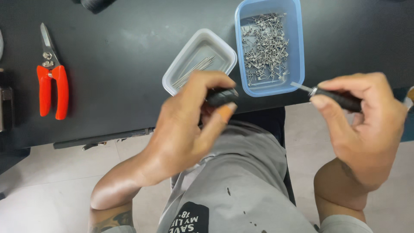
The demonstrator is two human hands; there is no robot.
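I see my left hand [189, 125] gripping a black cap [221, 96]; my right hand [366, 121] clasps a black-handled tool [334, 97], both just off the worktop [120, 56] edge near the blue tub [269, 45].

Head camera looks steeply down, close above the table [129, 51].

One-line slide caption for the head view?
Left hand grips a black cylinder, right hand a black-handled tool, before a blue tub of wire coils.
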